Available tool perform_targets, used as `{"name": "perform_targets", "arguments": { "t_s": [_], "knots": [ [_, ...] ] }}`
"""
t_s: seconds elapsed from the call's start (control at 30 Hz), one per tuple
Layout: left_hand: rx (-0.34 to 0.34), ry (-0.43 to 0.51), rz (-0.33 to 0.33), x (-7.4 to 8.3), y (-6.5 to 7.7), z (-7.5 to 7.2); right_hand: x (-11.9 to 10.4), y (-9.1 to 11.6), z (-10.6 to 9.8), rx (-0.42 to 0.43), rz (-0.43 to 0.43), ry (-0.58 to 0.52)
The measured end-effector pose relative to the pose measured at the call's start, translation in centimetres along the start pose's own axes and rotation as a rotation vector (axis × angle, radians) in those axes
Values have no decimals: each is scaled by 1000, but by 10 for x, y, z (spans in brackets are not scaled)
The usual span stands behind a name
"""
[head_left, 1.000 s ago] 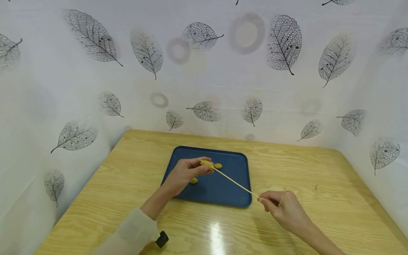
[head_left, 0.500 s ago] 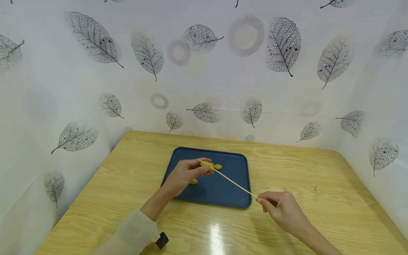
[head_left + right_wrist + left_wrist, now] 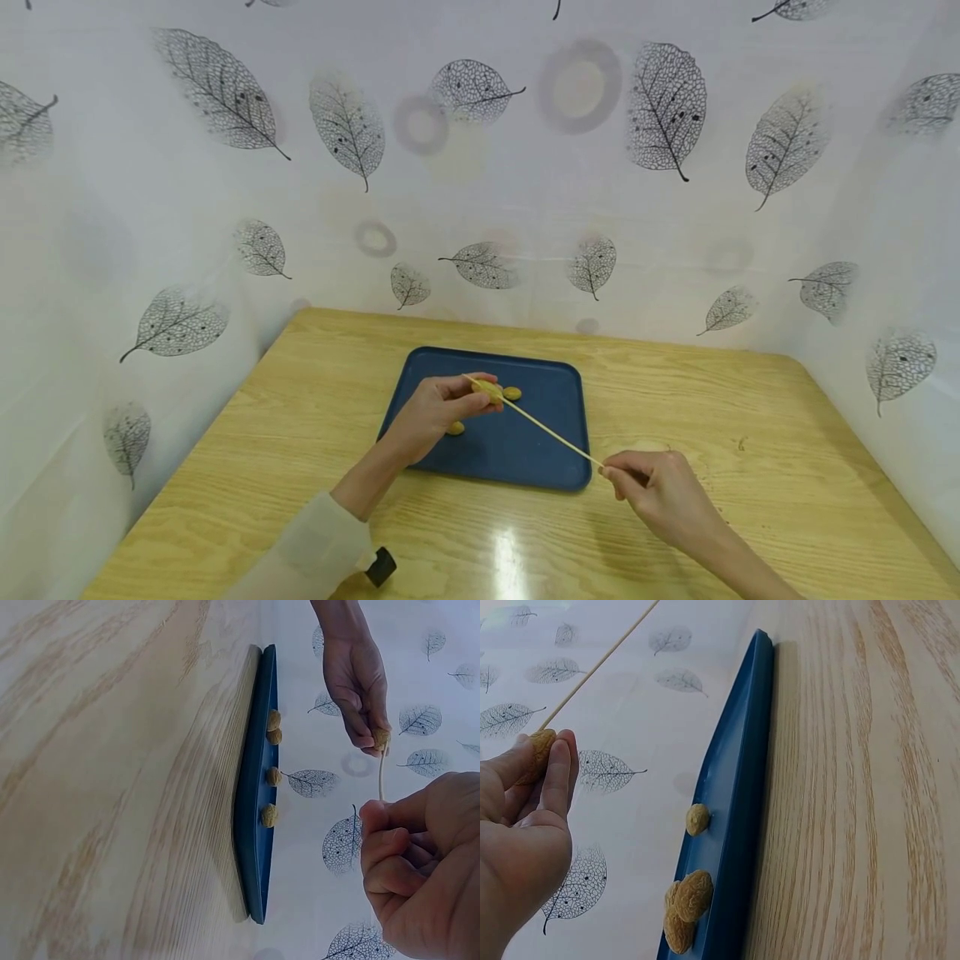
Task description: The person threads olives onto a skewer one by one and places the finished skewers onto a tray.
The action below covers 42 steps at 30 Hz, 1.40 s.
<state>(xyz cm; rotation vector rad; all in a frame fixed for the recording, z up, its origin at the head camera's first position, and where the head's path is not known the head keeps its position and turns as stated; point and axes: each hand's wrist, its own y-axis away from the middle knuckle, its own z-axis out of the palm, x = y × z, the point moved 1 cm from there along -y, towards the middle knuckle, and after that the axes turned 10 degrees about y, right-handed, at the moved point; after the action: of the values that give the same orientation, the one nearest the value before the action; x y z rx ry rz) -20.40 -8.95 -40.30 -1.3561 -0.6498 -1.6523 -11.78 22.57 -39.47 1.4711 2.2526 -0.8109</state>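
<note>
Between the thumb and fingers of my left hand (image 3: pixel 431 415) is a wrinkled, yellow-brown oval piece (image 3: pixel 487 390), dried-fruit-like, raised above a blue tray (image 3: pixel 525 454). A thin wooden skewer (image 3: pixel 551 432) runs through or along this piece, its tip showing past the far left side. My right hand (image 3: pixel 667 492) pinches the skewer's other end, off the tray's right edge. The left wrist view shows the skewer (image 3: pixel 600 664) rising from the held piece (image 3: pixel 538 754). In the right wrist view both hands face each other along it.
Several similar wrinkled pieces lie on the tray, one loose piece (image 3: pixel 512 392) behind the left fingertips and another piece (image 3: pixel 454 427) beside the left hand. The tray rests on a wooden table (image 3: pixel 300 375). A leaf-patterned white sheet (image 3: pixel 510 183) hangs behind and at the sides.
The right hand has shifted slightly left toward the left hand, and the skewer's tip sticks out a little farther past the held piece. The left hand has stayed nearly still.
</note>
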Motion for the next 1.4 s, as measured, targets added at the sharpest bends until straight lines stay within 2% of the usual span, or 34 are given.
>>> {"name": "perform_targets", "arguments": {
  "t_s": [0.8, 1.4],
  "knots": [
    [6, 2, -6, 0, 1, 2, -3, -4, 4, 29, -20, -7],
    [-3, 19, -6, -2, 1, 4, -3, -5, 7, 75, -80, 10]
  ]
}}
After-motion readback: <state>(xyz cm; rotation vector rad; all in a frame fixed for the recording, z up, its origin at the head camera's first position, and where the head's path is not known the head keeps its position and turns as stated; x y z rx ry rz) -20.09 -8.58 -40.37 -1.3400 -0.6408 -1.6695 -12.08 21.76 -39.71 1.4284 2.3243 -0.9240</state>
